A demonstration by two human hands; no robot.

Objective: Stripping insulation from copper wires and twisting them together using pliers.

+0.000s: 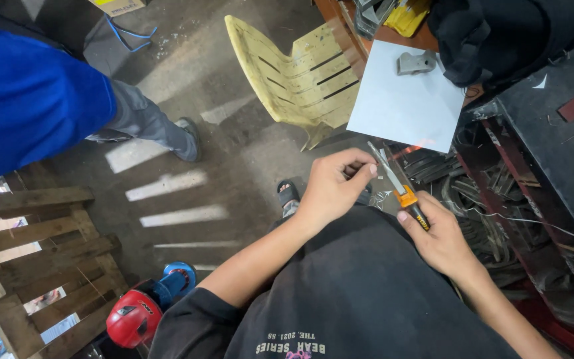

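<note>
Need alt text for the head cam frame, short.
Seen from above, a person's right hand grips the orange-and-black handle of a pair of pliers, while the left hand pinches something small at its metal tip. Behind lie a white sheet on a bench, an overturned yellow plastic chair, and another person in blue.

yellow plastic chair (303,76), white sheet (406,103), red power tool (144,309)

Both bare forearms are reaching forward from dark sleeves, bent at the elbows. The left hand (332,186) is curling inward, thumb and fingertips pinching together near the top. The right hand (441,238) is sitting lower, fingers wrapping closed in a grip, thumb pressing along its upper side.
</note>
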